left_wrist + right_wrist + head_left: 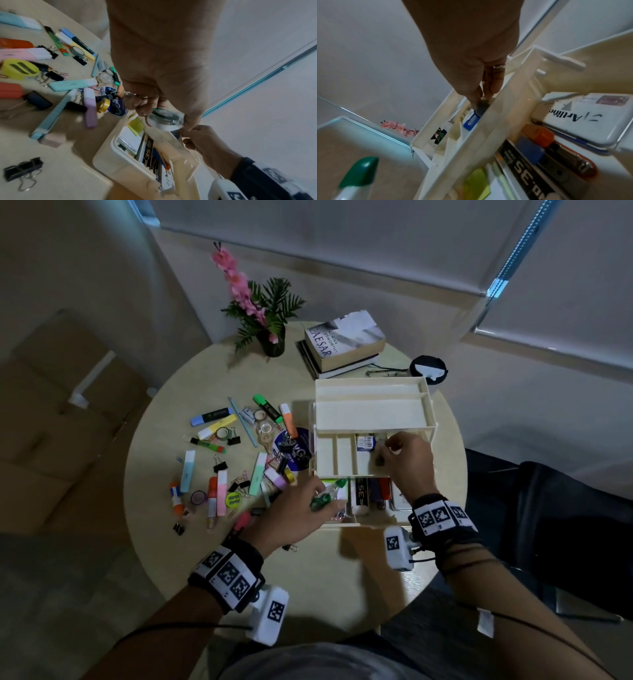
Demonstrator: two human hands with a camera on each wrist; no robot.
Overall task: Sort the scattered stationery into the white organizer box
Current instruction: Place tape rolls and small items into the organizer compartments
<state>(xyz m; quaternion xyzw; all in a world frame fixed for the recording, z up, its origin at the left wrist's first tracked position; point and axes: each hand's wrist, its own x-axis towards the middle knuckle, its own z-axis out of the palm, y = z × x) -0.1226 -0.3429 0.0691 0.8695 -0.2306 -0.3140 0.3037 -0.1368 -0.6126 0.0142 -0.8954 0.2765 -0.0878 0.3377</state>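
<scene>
The white organizer box (371,416) stands at the table's right with its tiers slid open. My left hand (322,503) grips a clear correction tape with a green cap (327,494) over the bottom tier's left end; the left wrist view shows the tape (169,121) between thumb and fingers of that hand (161,115). My right hand (385,455) reaches into the divided middle tray (342,455). Its fingertips (476,100) pinch a small dark item (482,108) just above a blue-and-white eraser (471,120). Highlighters, binder clips and tape rolls (239,457) lie scattered to the left.
The bottom tier holds a staple box (527,170), markers (537,143) and a white Artline tin (583,119). Stacked books (342,340), a potted pink flower (270,337) and a black round object (428,369) stand behind the organizer. The round table's edge (137,508) curves close on the left.
</scene>
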